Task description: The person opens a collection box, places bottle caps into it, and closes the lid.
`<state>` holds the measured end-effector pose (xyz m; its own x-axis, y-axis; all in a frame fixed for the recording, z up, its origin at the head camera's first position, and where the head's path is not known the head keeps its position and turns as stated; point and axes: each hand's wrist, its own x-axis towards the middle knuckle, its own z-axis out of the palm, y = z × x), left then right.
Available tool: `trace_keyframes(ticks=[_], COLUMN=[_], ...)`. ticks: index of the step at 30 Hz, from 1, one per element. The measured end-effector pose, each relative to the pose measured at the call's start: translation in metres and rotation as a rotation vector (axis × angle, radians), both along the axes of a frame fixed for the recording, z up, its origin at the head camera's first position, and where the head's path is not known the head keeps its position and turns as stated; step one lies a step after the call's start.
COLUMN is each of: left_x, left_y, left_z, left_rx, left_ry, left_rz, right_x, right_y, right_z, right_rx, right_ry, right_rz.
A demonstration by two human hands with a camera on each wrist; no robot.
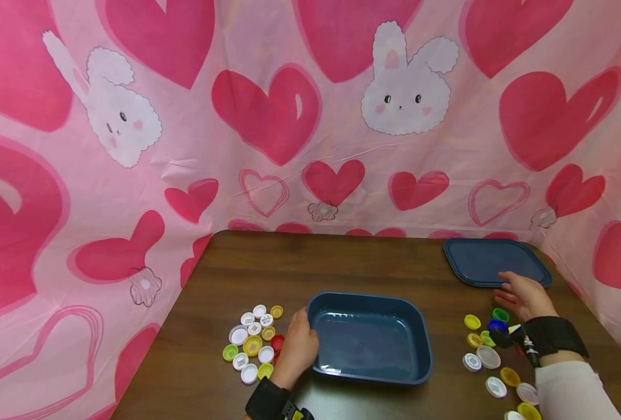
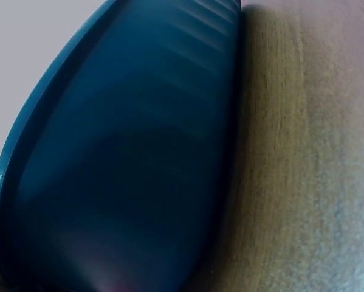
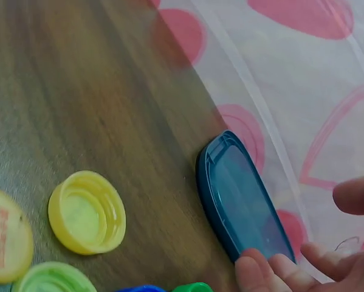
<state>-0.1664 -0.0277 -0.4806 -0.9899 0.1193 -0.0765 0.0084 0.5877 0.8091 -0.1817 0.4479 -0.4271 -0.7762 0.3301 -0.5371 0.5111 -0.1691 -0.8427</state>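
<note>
A dark blue rectangular plastic container [image 1: 370, 344] stands on the table with its inside bare. My left hand [image 1: 299, 344] grips its left rim; the left wrist view shows the container's outer wall [image 2: 127, 121] close up, with the fingers mostly out of sight. At the right, my right hand [image 1: 526, 294] hovers by the front edge of a dark blue lid [image 1: 491, 259], its fingers [image 3: 282, 274] loosely extended and holding nothing. Whether the fingertips touch the lid, I cannot tell. Beneath that hand lie bottle caps, among them a yellow cap [image 3: 87, 213] and a green cap [image 1: 501, 315].
Left of the container, a cluster of white, yellow, green and red bottle caps [image 1: 253, 346] lies beside the left hand. More caps [image 1: 488, 357] spread along the right side toward the front. A pink heart-patterned cloth [image 1: 331, 116] hangs behind the brown table [image 1: 310, 262].
</note>
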Motion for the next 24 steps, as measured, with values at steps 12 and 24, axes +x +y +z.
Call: trace_keyframes(ticks=[12, 24], left_x=[-0.002, -0.003], left_y=[-0.002, -0.002], left_z=[-0.004, -0.003], left_rx=[0.002, 0.009], left_ry=[0.003, 0.006], left_rz=[-0.007, -0.018], right_x=[0.006, 0.008], right_y=[-0.023, -0.056], right_z=[0.0, -0.005], right_rx=[0.403, 1.137], right_ry=[-0.009, 0.216], right_rz=[0.435, 0.746])
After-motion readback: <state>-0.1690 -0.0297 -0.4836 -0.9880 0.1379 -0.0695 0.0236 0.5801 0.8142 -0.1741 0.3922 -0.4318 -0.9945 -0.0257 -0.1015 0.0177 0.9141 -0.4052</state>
